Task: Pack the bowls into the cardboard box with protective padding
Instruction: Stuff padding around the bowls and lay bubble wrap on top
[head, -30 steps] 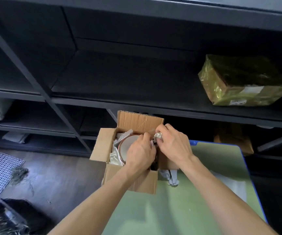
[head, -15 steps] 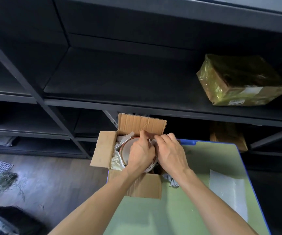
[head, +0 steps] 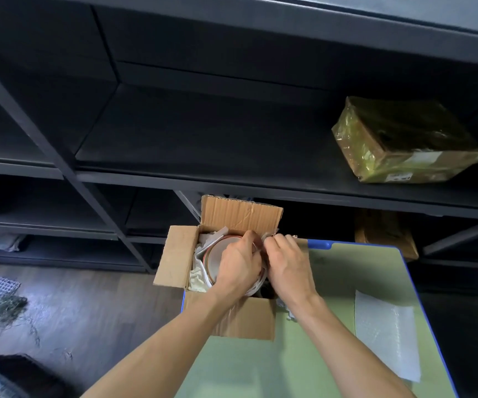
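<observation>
Dim interior, lit from the wearer's side: the green tabletop (head: 318, 363) below the fingers (head: 282, 244) and the 2 forearms (head: 160, 349) are the brightest areas, while the black shelving (head: 203, 124) above the fingers sinks into near-featureless shadow. Glare streaks the film-wrapped parcel (head: 398, 145) up and to the right of the fingers, and a pale sheen lies on the floor (head: 74, 300) to their left. Wide-angle distortion bows and splays the shelf lines toward the frame edges; detail at the fingers themselves is soft, with slight blur.
</observation>
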A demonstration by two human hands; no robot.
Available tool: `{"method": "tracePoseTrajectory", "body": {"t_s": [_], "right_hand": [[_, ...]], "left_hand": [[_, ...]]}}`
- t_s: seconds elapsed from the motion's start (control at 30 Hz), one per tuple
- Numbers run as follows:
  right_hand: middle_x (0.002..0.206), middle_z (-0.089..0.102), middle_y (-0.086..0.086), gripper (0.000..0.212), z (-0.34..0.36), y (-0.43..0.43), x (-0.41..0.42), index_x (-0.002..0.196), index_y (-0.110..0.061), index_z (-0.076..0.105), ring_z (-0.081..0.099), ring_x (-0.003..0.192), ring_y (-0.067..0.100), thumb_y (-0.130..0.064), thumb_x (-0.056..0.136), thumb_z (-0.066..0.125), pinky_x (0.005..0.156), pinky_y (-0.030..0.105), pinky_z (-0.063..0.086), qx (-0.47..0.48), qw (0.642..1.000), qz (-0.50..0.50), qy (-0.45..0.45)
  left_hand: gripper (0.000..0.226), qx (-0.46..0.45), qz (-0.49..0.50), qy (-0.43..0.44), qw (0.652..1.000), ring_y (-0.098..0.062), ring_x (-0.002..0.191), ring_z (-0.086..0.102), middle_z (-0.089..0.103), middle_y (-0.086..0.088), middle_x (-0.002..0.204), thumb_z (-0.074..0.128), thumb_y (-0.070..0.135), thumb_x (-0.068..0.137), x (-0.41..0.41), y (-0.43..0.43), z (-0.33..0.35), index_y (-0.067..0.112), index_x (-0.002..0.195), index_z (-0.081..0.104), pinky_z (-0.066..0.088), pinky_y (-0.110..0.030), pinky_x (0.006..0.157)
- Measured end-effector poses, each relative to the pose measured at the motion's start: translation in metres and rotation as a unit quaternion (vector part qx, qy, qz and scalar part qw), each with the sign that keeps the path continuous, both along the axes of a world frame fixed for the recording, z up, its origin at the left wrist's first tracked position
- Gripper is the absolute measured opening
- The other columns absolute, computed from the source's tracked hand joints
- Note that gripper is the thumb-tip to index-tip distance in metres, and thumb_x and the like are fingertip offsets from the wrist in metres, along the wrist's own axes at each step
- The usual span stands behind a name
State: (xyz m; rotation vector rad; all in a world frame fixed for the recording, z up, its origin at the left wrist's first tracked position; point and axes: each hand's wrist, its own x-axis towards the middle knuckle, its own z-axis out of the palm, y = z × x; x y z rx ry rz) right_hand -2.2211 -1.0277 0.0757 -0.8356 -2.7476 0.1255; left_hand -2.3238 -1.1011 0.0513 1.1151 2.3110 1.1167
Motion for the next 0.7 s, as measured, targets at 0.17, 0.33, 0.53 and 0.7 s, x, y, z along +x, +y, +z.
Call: {"method": "tracePoseTrajectory", "body": {"t_s": [0.17,0.33,0.53,0.7], "right_hand": [[0.09,0.063,0.003,0.009,-0.003,0.002,0.007,0.09,-0.011,0.068,0.052,0.084,0.026,-0.006,0.084,0.064,0.076,0.042,0.049,0.005,1.0,0.02,0.014],[0.132,0.057,-0.004,0.037,0.004,0.012,0.02,0.123,-0.013,0.065,0.051,0.105,0.022,-0.004,0.088,0.059,0.088,0.034,0.048,-0.011,0.998,0.064,-0.004],[0.134,0.062,-0.008,0.041,0.009,0.013,0.023,0.134,-0.014,0.062,0.05,0.11,0.022,-0.013,0.095,0.047,0.09,0.035,0.049,-0.011,0.993,0.095,-0.072],[0.111,0.068,-0.002,0.041,0.011,0.001,0.021,0.12,-0.013,0.061,0.049,0.094,0.027,-0.007,0.079,0.055,0.077,0.037,0.045,-0.017,0.994,0.045,-0.096]], "left_hand": [[0.016,-0.009,0.007,0.008,1.0,-0.026,0.081,0.064,0.071,-0.003,0.084,0.05,0.017,0.086,0.0,0.0,-0.001,0.016,0.1,0.059,0.04,-0.033,0.062],[0.016,-0.006,0.008,0.023,1.0,-0.027,0.078,0.065,0.071,-0.004,0.084,0.051,0.018,0.09,0.002,0.001,-0.003,0.015,0.104,0.058,0.037,-0.031,0.059],[0.018,-0.013,0.021,0.017,1.0,-0.025,0.08,0.065,0.071,-0.003,0.082,0.052,0.022,0.091,0.002,-0.001,-0.002,0.017,0.109,0.057,0.031,-0.028,0.058],[0.028,-0.026,0.002,0.018,0.999,-0.029,0.09,0.065,0.073,-0.006,0.093,0.05,0.019,0.09,0.002,0.003,-0.001,0.018,0.116,0.06,0.034,-0.029,0.063]]}}
